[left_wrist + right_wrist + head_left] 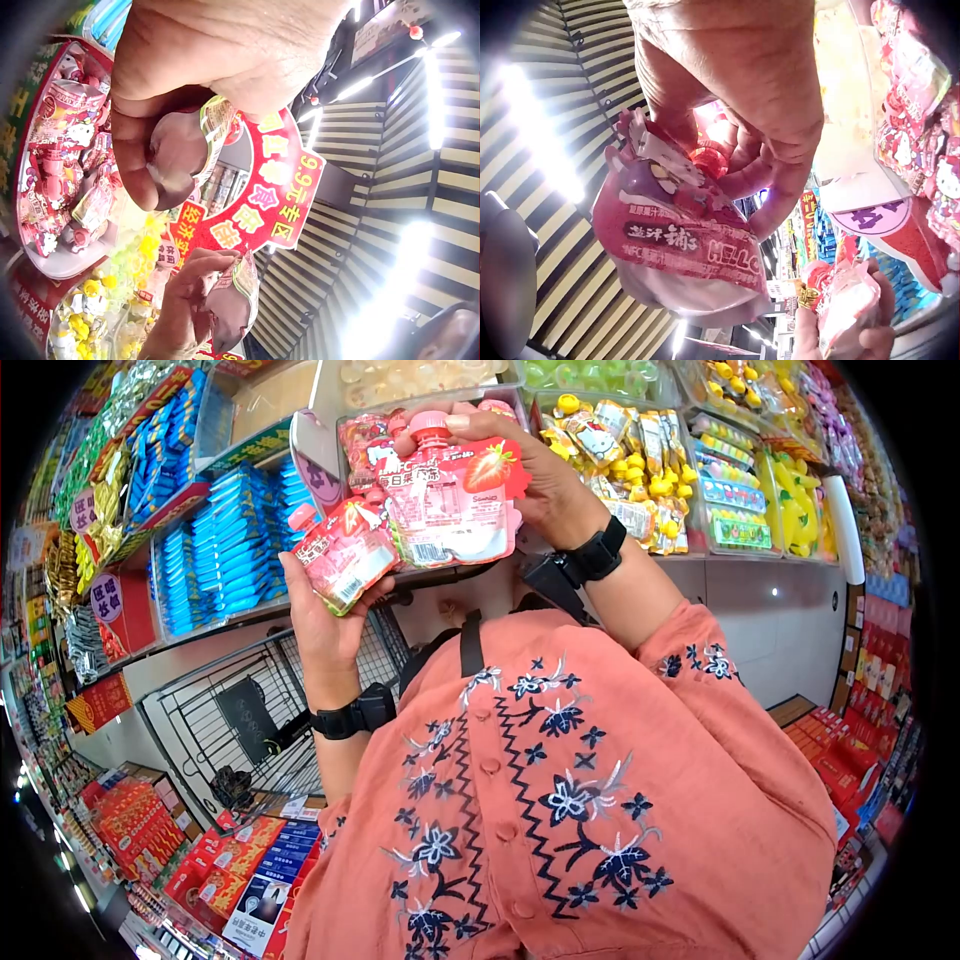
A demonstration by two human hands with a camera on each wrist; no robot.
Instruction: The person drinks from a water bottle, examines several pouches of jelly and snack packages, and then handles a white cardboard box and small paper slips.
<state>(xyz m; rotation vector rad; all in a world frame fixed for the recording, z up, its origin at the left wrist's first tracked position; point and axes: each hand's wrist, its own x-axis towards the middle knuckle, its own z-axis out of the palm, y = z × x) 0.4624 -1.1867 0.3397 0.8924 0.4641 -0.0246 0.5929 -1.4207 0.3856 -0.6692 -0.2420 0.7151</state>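
My right hand [545, 470] pinches a pink jelly pouch [450, 510] near its red cap [430, 428], with a strawberry and printed text on the side facing me. In the right wrist view the other side of this pouch [682, 240] shows, below the fingers. My left hand [325, 595] holds a second, similar pink pouch [348, 555] from beneath, lower and to the left. The two pouches overlap in the head view. From the left wrist, the silvery underside of the left pouch [180, 154] shows between thumb and fingers.
Behind the hands, a bin of pink packets [52, 172] stands beside blue packets [235, 540] and yellow-topped packets [615, 460]. A black wire cart [230, 710] stands below left. A round purple sign [318, 465] juts out by the left pouch. Red boxes [135, 825] sit lower left.
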